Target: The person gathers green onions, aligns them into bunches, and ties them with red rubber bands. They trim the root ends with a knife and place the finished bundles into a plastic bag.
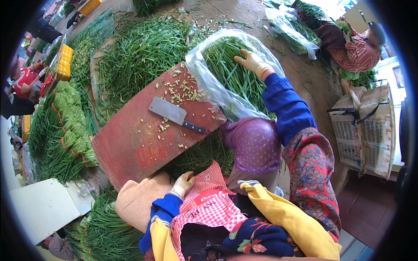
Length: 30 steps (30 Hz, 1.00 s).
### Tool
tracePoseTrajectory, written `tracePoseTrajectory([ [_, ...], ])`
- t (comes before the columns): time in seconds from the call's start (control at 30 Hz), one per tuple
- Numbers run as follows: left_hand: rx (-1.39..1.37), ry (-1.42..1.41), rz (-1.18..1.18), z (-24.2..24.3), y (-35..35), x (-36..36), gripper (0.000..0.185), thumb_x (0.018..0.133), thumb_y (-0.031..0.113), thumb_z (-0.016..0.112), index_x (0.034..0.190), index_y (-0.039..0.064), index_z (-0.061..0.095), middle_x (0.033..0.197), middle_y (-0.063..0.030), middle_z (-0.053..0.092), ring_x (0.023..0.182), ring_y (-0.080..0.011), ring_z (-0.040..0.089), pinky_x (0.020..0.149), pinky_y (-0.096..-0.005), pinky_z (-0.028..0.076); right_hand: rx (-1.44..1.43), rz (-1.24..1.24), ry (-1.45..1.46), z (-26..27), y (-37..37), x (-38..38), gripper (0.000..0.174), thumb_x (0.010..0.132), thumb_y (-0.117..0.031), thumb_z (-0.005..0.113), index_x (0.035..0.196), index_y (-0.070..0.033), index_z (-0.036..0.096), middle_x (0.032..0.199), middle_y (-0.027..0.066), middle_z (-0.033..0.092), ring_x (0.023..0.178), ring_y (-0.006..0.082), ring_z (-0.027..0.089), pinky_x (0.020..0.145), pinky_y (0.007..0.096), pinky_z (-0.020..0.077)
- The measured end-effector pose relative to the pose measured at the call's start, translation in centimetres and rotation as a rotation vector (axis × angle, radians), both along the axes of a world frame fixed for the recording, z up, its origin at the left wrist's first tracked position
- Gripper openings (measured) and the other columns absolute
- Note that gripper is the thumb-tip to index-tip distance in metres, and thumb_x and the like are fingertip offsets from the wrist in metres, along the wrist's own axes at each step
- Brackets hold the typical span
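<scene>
My right hand point(253, 62), in a pale glove with bare-looking fingertips, rests over long green leafy stalks point(233, 67) inside a clear plastic bag point(204, 78). Its fingers are spread. My left hand point(184, 184), gloved too, lies low beside the red checked apron point(212, 208); its fingers are partly curled, and whether they hold the cloth cannot be told. Between the hands a red board point(130, 140) lies at a slant. On it rests a cleaver point(168, 111) with a dark handle, among short cut stem pieces point(184, 93).
A heap of loose green stalks point(143, 49) lies beyond the board. Tied green bundles point(70, 120) are stacked at left, near a white panel point(45, 205). White plastic crates point(364, 130) stand at right. Other people point(356, 49) sit at far right and far left.
</scene>
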<state>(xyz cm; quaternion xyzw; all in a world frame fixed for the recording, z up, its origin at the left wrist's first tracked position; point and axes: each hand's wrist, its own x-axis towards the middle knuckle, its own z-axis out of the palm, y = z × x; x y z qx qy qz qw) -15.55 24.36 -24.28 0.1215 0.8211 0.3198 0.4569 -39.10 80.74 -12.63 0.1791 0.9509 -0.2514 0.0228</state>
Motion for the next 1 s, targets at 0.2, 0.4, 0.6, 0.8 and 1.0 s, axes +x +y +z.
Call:
tracePoseTrajectory([
  [0.2,-0.114,-0.132,0.130,0.7,-0.4,-0.1,0.049,0.096,0.024,0.067,0.137,-0.001,0.056,0.124,-0.0208,0.068,0.115,-0.0300,0.066,0.098,-0.0344,0.051,0.200,-0.036,-0.173,-5.4,2.4,-8.4,0.117,0.078,-0.077,0.064,0.153,0.006,0.031,0.158,0.0248,0.034,0.147,0.0355,0.034,0.120,0.0381,0.0313],
  [0.4,-0.175,-0.178,0.147,0.7,-0.2,-0.2,0.049,0.097,0.023,0.066,0.138,-0.001,0.055,0.126,-0.0206,0.067,0.116,-0.0292,0.066,0.099,-0.0340,0.051,0.264,-0.006,-0.176,-7.4,3.6,-12.4,0.132,0.065,-0.083,0.070,0.156,0.002,0.027,0.160,0.0262,0.029,0.148,0.0399,0.029,0.122,0.0422,0.0281],
  [0.6,-0.192,-0.159,0.097,0.8,0.6,-0.7,0.047,0.097,0.026,0.066,0.135,-0.001,0.057,0.125,-0.0217,0.067,0.117,-0.0295,0.065,0.099,-0.0361,0.051,0.119,-0.001,-0.151,-6.9,3.3,-12.1,0.133,0.061,-0.081,0.076,0.155,0.002,0.030,0.153,0.0297,0.039,0.144,0.0413,0.037,0.118,0.0424,0.0335],
  [0.8,-0.181,-0.157,0.055,0.2,1.1,-0.8,0.048,0.097,0.026,0.066,0.137,0.000,0.056,0.126,-0.0198,0.068,0.115,-0.0297,0.066,0.098,-0.0346,0.051,0.131,0.080,-0.074,-5.5,2.4,-11.2,0.128,0.064,-0.078,0.076,0.153,0.003,0.032,0.148,0.0298,0.045,0.138,0.0416,0.046,0.115,0.0425,0.0382],
  [1.0,-0.200,-0.106,0.007,-1.2,0.1,-0.1,0.049,0.097,0.028,0.066,0.137,0.002,0.057,0.127,-0.0199,0.067,0.118,-0.0317,0.064,0.100,-0.0349,0.050,-0.048,0.158,-0.121,-3.9,1.3,-12.5,0.115,0.068,-0.076,0.073,0.149,-0.001,0.043,0.141,0.0262,0.055,0.131,0.0388,0.054,0.111,0.0415,0.0419],
])
